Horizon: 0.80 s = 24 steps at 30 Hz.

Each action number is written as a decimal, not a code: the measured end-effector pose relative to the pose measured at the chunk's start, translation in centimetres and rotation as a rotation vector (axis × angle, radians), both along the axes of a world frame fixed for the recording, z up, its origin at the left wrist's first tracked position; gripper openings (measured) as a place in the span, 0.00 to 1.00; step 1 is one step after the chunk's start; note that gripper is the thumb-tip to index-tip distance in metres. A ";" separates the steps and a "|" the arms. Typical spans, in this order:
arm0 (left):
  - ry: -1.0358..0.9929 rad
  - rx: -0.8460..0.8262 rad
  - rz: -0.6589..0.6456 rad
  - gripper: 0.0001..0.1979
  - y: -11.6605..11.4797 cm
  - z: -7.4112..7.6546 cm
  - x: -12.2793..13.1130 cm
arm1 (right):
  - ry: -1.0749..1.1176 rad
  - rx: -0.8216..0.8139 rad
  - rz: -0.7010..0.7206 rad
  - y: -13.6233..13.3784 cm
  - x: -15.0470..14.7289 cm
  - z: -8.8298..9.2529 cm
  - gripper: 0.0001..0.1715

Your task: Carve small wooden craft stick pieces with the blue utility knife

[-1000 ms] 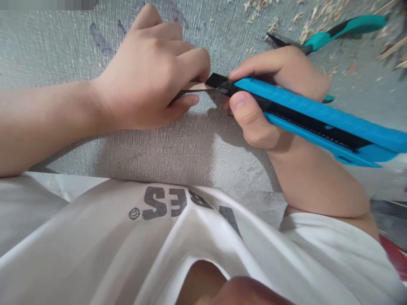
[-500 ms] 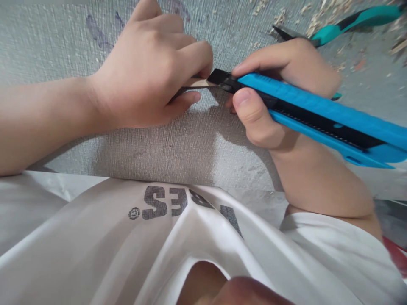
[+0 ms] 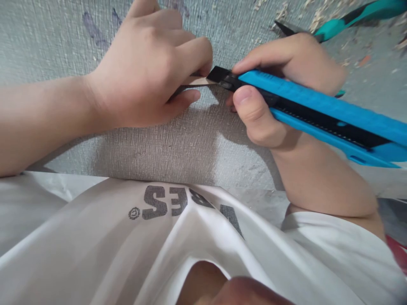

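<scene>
My left hand (image 3: 155, 67) is closed on a thin, pale wooden stick (image 3: 197, 81), and only the short end beyond the fingers shows. In my right hand (image 3: 270, 106) is a blue and black utility knife (image 3: 321, 112), gripped between thumb and fingers near its front. The knife's dark blade end (image 3: 218, 74) lies at the tip of the stick and covers it. Both hands are over a grey textured surface (image 3: 159, 156), close in front of the white shirt.
Pliers with teal and black handles (image 3: 359, 21) lie beyond my right hand, their dark jaws pointing left. Pale wood shavings (image 3: 321, 15) are scattered around them. Purple stains (image 3: 93, 31) mark the surface at the upper left.
Almost nothing differs. My right hand and the knife's rear end have shifted very slightly to the right, while the blade stays at the stick's tip. My left hand keeps its hold.
</scene>
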State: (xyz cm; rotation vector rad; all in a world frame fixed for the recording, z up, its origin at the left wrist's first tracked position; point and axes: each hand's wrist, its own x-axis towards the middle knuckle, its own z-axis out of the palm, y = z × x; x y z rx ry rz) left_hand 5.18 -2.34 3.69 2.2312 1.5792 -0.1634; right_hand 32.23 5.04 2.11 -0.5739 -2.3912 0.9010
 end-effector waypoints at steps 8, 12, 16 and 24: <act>-0.040 -0.006 0.009 0.28 0.0 -0.1 -0.1 | 0.020 -0.021 -0.025 -0.1 0.0 -0.2 0.16; -0.130 0.064 -0.013 0.27 -0.3 -1.2 -0.6 | -0.006 -0.025 -0.047 -0.2 0.0 0.0 0.15; -0.149 0.110 -0.037 0.26 -0.6 -1.9 -1.0 | -0.009 -0.022 -0.040 -0.2 -0.1 0.1 0.15; -0.158 0.086 -0.014 0.29 -0.6 -2.1 -1.2 | 0.030 -0.012 -0.006 0.0 -0.2 -0.3 0.15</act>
